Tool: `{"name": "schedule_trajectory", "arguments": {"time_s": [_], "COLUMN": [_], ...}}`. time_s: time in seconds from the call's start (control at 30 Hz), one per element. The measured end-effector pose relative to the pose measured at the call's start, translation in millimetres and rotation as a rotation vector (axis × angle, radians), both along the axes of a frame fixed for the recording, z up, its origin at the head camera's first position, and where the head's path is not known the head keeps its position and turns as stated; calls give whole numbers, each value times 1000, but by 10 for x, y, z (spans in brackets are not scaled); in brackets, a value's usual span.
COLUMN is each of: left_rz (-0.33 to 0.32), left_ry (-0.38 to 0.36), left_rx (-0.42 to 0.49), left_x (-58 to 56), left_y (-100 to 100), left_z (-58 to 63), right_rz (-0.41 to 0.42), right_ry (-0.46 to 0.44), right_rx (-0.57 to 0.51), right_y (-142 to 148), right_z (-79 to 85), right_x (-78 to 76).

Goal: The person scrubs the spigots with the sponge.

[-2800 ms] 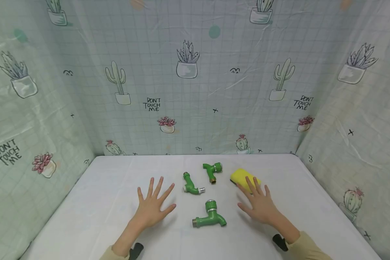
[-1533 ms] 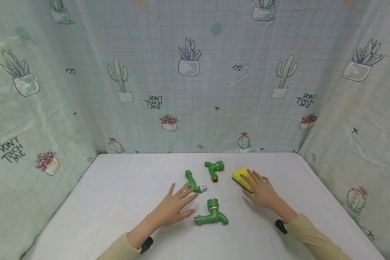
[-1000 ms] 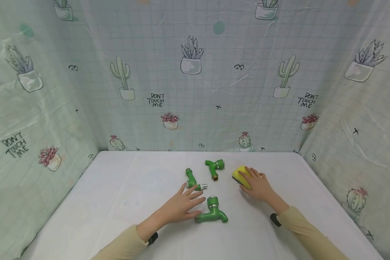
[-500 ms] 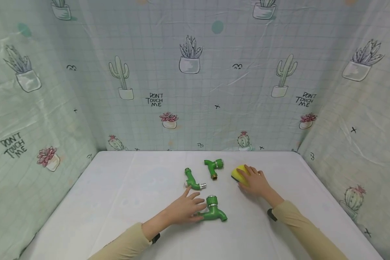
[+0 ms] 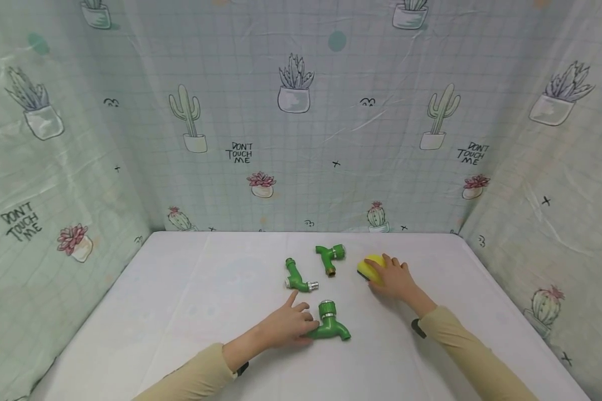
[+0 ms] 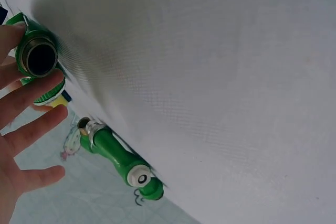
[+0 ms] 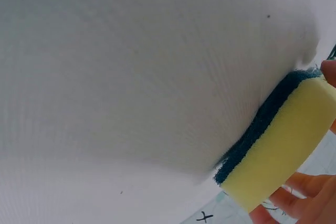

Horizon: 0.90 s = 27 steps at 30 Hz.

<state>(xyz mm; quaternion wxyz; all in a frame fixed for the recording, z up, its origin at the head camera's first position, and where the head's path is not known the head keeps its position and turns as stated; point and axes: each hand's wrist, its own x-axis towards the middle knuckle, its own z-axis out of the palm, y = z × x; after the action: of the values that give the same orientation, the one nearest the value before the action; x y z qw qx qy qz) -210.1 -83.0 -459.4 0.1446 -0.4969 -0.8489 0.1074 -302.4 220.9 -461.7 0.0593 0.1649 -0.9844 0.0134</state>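
Observation:
In the head view, my left hand (image 5: pixel 286 327) pinches the inlet end of the nearest green tap (image 5: pixel 331 329), which lies on the table. The left wrist view shows the thumb against one side of its round open pipe end (image 6: pixel 42 59) and a finger on the other; the remaining fingers stay spread. My right hand (image 5: pixel 395 279) grips a yellow sponge (image 5: pixel 365 270), thumb on the near side and fingers over the far side. Its dark scouring layer (image 7: pixel 262 119) faces the table in the right wrist view. Part of the sponge is hidden by the hand.
A second green tap (image 5: pixel 296 277) with a silver end lies just beyond my left hand. Further back is a third green tap (image 5: pixel 329 258), left of the sponge. The white table (image 5: pixel 205 289) ends at a patterned cloth backdrop (image 5: pixel 291 139).
Both hands started spread above the table. My left moved right to the nearest tap and its fingers closed on the inlet end. The right reached the sponge and curled round it. The taps stayed put.

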Motion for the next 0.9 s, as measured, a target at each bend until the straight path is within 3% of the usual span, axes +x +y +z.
{"name": "schedule_trajectory", "arguments": {"time_s": [0.17,0.4,0.67,0.9], "left_rz": [-3,9,26,46], "left_ry": [17,50,83,185], "left_rx": [-24,-20,46,105], "left_x": [17,29,39,20], "left_y": [13,-7,-33,-47], "left_z": [-14,-6,15,-2], "right_rz": [-40,-34,-24,7], "right_ry": [-14,2,36,93], "right_rx": [-1,17,37,-9], "right_y": [26,54,129,161], "right_z": [-27,-11,-6,49], "right_x": [-11,16,65,147]}}
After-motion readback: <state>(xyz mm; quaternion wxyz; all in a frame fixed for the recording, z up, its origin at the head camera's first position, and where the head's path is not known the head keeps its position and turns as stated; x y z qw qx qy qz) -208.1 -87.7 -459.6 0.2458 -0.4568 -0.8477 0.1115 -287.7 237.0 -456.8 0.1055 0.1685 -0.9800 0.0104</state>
